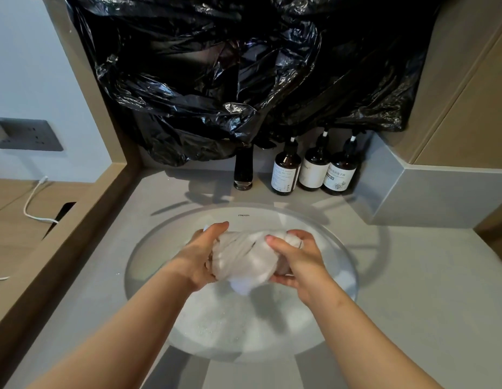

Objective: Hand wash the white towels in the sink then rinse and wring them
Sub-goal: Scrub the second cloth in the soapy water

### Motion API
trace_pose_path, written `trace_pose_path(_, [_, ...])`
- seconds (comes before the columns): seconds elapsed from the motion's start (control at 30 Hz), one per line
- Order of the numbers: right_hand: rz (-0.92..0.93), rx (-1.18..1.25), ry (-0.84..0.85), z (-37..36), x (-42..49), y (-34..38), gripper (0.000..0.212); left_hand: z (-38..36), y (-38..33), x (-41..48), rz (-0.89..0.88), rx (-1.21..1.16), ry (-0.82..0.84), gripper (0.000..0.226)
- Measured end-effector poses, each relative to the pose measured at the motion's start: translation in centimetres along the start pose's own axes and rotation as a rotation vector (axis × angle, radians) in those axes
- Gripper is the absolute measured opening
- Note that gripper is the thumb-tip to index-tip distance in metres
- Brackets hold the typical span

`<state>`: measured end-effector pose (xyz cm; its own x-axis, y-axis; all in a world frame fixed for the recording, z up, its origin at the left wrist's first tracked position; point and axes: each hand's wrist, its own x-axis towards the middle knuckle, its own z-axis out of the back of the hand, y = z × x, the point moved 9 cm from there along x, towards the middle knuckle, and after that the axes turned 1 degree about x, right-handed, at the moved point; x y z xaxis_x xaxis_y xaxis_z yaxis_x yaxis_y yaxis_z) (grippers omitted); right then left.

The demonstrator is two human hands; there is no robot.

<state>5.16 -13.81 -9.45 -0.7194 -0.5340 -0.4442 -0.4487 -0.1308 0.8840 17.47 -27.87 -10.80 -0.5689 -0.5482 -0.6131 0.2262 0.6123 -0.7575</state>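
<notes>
Gripping white towel (244,256) between left hand (197,256), right hand (297,259)

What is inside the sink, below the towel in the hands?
Soapy water with foam lies in the sink below the towel. The foam and towel hide the bottom, so a drain or more towels cannot be seen.

Grey bench (412,276), round white sink (261,217) sunk into its middle, sudsy water (230,327) in the basin. Black tap (243,171) stands on the bench behind the sink at the back wall. Just right of it, three brown bottles (314,171) with pale labels stand upright in a tight row, the last one near the corner of the grey upstand (426,197).
</notes>
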Motion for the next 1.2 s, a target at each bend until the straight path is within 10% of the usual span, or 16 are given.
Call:
trace_pose_path(0.2, [0.088,0.064,-0.12,2.0,-0.5,1.0,0.073,-2.2,-0.5,-0.6,-0.052,0.168,0.138,0.029])
trace_pose_path(0.9, [0.391,-0.15,-0.47,17.4,0.5,7.6,0.053,-24.4,0.5,2.7,-0.149,0.051,0.481,0.036])
trace_pose_path(1.2, [0.276,-0.739,-0.57,17.1,1.7,7.7,0.065,-22.4,-1.1,5.2,-0.431,0.683,0.149,0.076])
